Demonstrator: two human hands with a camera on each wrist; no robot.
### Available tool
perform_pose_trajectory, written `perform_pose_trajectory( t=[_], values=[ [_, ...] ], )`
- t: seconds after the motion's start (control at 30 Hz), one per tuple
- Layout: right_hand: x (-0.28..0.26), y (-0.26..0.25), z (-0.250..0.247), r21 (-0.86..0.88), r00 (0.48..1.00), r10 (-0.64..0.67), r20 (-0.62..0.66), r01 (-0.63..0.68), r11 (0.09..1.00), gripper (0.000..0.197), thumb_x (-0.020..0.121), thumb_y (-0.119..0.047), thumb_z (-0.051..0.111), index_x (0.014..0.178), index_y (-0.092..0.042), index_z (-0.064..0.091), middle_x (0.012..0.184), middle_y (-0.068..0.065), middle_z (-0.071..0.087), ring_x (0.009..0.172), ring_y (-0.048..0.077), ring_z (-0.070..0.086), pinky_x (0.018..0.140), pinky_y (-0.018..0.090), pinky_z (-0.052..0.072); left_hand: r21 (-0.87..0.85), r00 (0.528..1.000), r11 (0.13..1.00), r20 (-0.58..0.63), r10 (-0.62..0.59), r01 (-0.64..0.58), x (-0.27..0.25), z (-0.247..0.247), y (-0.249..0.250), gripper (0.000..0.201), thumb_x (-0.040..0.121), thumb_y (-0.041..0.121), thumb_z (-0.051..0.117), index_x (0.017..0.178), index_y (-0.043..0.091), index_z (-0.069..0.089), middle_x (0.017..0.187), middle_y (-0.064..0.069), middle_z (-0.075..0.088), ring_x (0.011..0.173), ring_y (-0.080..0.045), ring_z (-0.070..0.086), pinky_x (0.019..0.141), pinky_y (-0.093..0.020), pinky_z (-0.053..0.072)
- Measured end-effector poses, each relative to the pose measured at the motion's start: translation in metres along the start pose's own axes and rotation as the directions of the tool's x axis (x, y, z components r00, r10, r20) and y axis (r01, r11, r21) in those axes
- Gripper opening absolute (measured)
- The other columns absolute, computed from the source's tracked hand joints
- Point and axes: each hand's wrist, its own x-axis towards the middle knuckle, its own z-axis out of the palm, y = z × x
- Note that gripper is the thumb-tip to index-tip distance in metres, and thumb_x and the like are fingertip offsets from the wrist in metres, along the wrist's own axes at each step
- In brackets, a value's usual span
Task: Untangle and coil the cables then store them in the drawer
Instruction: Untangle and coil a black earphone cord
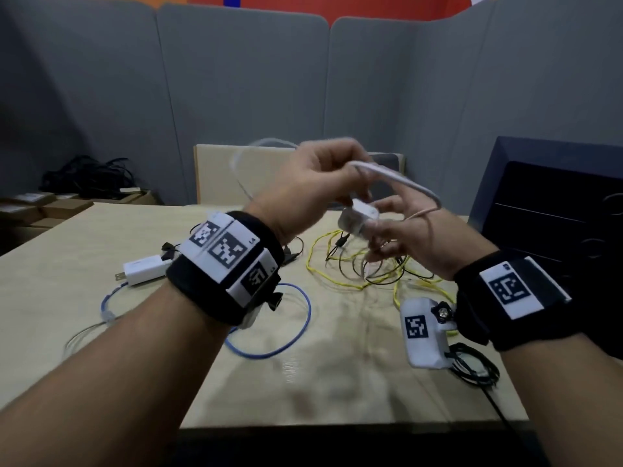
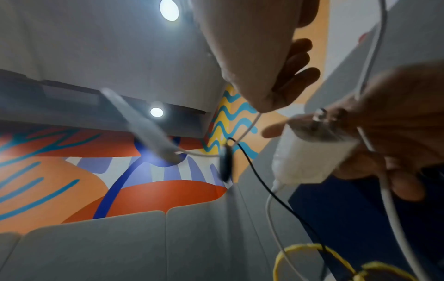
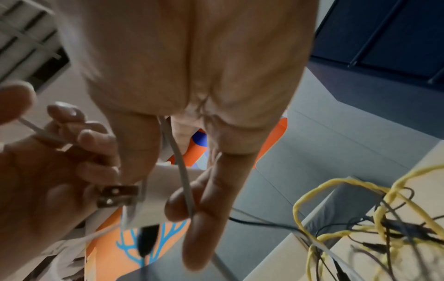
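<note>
Right hand (image 2: pixel 394 136) grips white charger (image 2: pixel 312 154), cable (image 2: pixel 270 213) dangling.

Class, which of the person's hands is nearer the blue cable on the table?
Left. The left hand is raised above and behind the blue cable; the right hand is farther right.

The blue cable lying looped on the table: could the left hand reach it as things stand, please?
Probably not at once. The left hand is raised and pinching the white cable, so it would have to let go first. The blue cable lies uncovered on the table below the left wrist.
</note>
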Motion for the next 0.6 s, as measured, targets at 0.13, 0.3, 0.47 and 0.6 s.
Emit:
perform_pose_trajectory(
  t=[0.13,0.3,0.47,0.6],
  values=[
    [-0.001,-0.004,0.005,-0.094,1.000,0.015,-0.026,-0.018,0.995,0.024,0.090,-0.004,0.062,0.113,-0.010,0.061,0.092,0.015,0.054,0.068,0.023,0.056,0.063,0.041,0.060,0.127,0.995,0.987,-0.028,-0.093,0.096,-0.005,0.001,-0.008,0.020,0.086,0.025,0.055,0.075,0.009,0.059,0.068,-0.009,0.055,0.059,-0.017,0.054,0.055,-0.024,0.044],
    [-0.002,-0.022,-0.008,0.039,0.941,-0.164,-0.295,0.183,0.982,0.006,0.095,-0.007,0.057,0.093,-0.011,0.054,0.089,0.015,0.058,0.067,0.023,0.060,0.064,0.046,0.059,0.192,0.925,0.921,-0.248,-0.289,0.340,-0.014,-0.027,-0.024,0.037,0.104,0.036,0.035,0.087,0.011,0.057,0.078,-0.006,0.057,0.072,-0.023,0.063,0.060,-0.030,0.043],
    [0.005,-0.031,0.020,-0.089,0.931,-0.323,-0.170,0.312,0.946,0.024,0.078,-0.016,0.074,0.094,-0.016,0.056,0.085,0.001,0.062,0.071,0.020,0.065,0.069,0.048,0.060,-0.167,0.921,0.913,-0.052,-0.386,0.373,-0.015,-0.007,-0.013,0.050,0.093,0.057,0.039,0.119,0.019,0.057,0.100,-0.006,0.068,0.092,-0.026,0.067,0.073,-0.042,0.057],
    [0.009,-0.026,0.039,-0.152,0.941,-0.335,0.049,0.339,0.929,0.039,0.079,-0.012,0.076,0.114,-0.012,0.060,0.109,0.008,0.070,0.097,0.023,0.070,0.087,0.041,0.057,-0.396,0.931,0.878,-0.128,-0.342,0.268,-0.012,-0.013,-0.006,0.048,0.084,0.012,0.064,0.128,0.009,0.045,0.100,-0.008,0.066,0.082,-0.022,0.069,0.065,-0.042,0.059]
  ],
)
